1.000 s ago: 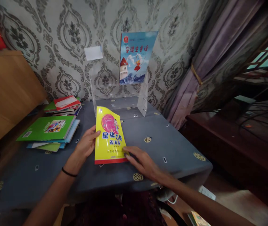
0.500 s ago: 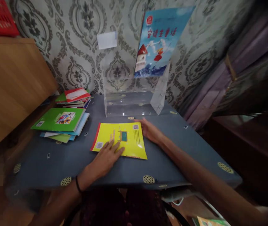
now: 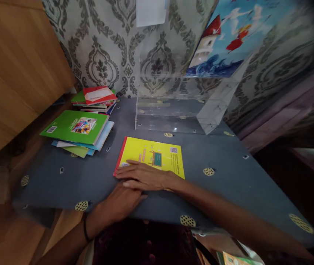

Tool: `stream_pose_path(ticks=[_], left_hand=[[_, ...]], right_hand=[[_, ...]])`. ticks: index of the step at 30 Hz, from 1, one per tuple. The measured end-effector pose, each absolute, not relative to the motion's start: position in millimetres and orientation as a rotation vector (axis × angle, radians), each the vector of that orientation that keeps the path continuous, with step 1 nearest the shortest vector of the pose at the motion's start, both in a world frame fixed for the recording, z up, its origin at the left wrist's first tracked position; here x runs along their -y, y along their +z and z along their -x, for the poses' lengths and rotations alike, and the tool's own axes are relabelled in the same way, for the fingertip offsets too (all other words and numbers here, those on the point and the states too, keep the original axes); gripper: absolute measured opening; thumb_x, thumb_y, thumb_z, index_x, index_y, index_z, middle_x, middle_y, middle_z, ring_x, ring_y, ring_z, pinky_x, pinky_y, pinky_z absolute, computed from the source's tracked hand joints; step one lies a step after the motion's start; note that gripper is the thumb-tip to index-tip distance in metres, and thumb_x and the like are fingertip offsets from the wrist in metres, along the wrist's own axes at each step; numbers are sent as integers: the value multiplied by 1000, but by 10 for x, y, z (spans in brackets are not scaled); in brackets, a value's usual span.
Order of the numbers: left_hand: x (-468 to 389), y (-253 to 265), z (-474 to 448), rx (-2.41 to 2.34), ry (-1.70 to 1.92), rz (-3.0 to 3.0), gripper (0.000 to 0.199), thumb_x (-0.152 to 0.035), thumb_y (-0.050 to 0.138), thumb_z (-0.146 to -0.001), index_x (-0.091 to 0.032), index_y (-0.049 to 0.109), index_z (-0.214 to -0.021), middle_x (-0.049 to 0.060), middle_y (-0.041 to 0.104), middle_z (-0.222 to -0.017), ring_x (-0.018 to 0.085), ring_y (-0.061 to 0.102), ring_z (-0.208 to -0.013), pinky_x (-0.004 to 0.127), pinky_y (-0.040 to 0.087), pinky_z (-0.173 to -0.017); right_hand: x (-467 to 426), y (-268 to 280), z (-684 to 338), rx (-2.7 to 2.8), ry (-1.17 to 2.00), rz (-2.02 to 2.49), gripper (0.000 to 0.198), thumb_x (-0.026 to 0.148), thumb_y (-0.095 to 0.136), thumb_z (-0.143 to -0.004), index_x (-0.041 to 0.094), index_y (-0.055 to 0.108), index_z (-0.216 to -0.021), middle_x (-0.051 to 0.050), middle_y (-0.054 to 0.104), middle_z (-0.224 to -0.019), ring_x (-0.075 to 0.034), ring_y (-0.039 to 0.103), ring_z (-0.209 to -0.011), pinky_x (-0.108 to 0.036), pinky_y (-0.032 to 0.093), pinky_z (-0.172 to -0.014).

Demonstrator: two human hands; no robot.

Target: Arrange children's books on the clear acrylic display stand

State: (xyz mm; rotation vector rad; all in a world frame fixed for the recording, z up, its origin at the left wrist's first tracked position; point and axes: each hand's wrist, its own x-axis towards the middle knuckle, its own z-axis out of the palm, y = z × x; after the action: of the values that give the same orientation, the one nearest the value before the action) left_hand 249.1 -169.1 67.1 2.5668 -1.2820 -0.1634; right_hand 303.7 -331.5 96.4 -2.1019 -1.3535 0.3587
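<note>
A yellow book (image 3: 134, 151) with a red spine at its left side lies on the table. My right hand (image 3: 145, 176) reaches across it, palm down, with fingers stretched out toward the spine. Just in front of the book's near edge rests my left hand (image 3: 122, 200), a black band on its wrist. Its thumb points right, apart from the hand, while its other fingers are partly hidden under the right hand. Neither hand grips anything that I can see.
Stacked books (image 3: 74, 127) sit at the left, with a smaller pile (image 3: 98, 95) behind. A clear acrylic stand (image 3: 170, 123) at the back bears a blue picture book (image 3: 228, 44) and a white card (image 3: 151, 14). A wooden cabinet (image 3: 21, 66) borders the left.
My right hand has moved from the book's right edge across to its left part. My left hand has slid off the cover toward the near edge. The view has shifted lower and closer.
</note>
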Motion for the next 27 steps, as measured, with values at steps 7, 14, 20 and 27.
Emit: stream_pose_path(ticks=[7,14,20,27], left_hand=[[1683,741,-2544,1330,-143,-2527,52,-34,48,-103,-12,39,-149,16,51,-152,30,46,-143,50,43,-116],[1628,608,-2561,1385,-79,-2504,58,-36,39,-105,-14,24,-157,14,31,-165,27,25,-154,50,36,-122],[1621,528,-2571,1356,-49,-2487,64,-36,40,-105,-19,14,-161,12,32,-164,26,25,-154,54,35,-122],[1623,498,-2560,1338,17,-2477,66,-36,39,-106,-24,8,-162,11,32,-165,24,21,-155,51,33,-123]], right_hand=[[3356,699,-3513,1292,218,2301,43,41,41,-107,21,54,-144,-7,53,-152,-16,37,-148,-43,21,-126],[3250,444,-3780,954,-76,2613,62,53,36,-105,12,45,-150,-16,39,-160,-26,30,-152,-50,25,-125],[3226,413,-3742,828,-124,2678,68,59,39,-102,13,42,-152,-17,36,-162,-30,28,-152,-51,26,-125],[3582,495,-3485,691,-41,2709,73,53,42,-103,0,37,-152,-24,30,-162,-32,23,-153,-49,25,-126]])
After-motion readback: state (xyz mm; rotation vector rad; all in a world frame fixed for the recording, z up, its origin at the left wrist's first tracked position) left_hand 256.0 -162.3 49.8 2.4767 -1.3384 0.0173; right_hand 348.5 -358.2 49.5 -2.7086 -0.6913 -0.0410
